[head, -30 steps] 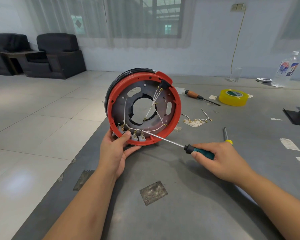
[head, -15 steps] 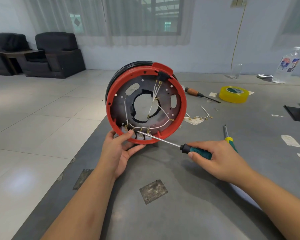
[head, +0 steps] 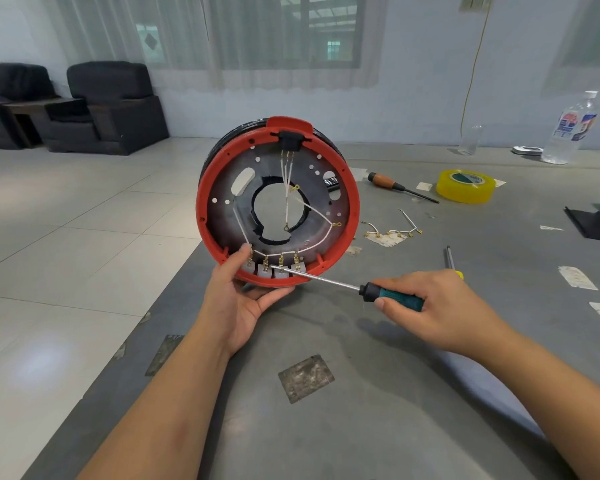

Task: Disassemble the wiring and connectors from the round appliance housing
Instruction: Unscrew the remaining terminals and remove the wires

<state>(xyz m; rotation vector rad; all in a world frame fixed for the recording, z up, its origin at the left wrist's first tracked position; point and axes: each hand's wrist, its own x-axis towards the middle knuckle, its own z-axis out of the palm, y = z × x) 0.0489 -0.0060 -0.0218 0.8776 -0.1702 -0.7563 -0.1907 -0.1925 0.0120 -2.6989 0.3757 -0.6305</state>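
1. Upright on its edge, the round housing (head: 278, 202), red-rimmed with a dark inner plate, stands on the grey counter (head: 378, 410) just above the left hand (head: 238, 299), which grips its lower rim, thumb lying against the leftmost terminal.
2. Held in the right hand's (head: 430, 306) curled fingers, the green-handled screwdriver (head: 390, 296) reaches leftward, its tip at the row of four connector blocks (head: 273, 268) along the bottom of the rim.
3. White wires (head: 291, 188) run from a black socket at the top down to those blocks and to ring terminals on the plate, so most wiring looks still fitted.
4. Beyond the right hand, a loose wire set (head: 390, 232) with brass terminals lies on the counter; it suggests part of the work is done.
5. Farther out past the right hand lie a second screwdriver (head: 400, 187), yellow tape (head: 465, 185) and a water bottle (head: 568, 129).
6. Left of the left hand is a tiled floor (head: 66, 220), with dark armchairs (head: 111, 105) and curtained windows behind.
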